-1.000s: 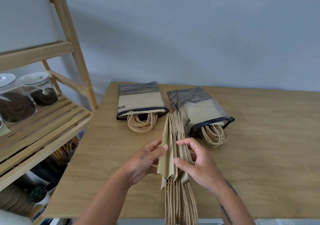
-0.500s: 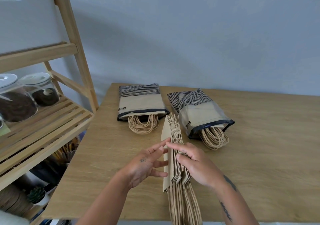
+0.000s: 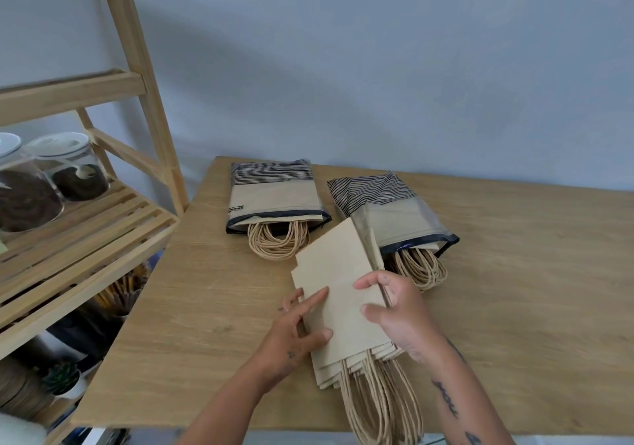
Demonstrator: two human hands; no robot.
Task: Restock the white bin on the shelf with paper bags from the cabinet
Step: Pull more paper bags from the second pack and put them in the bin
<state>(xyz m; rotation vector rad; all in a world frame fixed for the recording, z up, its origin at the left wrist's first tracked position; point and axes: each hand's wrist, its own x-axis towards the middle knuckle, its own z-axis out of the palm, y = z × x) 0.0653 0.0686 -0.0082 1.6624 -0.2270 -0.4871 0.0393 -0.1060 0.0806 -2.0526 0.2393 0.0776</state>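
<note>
Table [image 3: 521,293]: paper bags [image 3: 343,287] between fingers [image 3: 368,284]

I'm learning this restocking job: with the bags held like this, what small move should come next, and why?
Probably square the stack of paper bags first: its lower edges are fanned near the twine handles. The right hand grips one side and the left hand rests flat on the other, so both can nudge them even.
</note>
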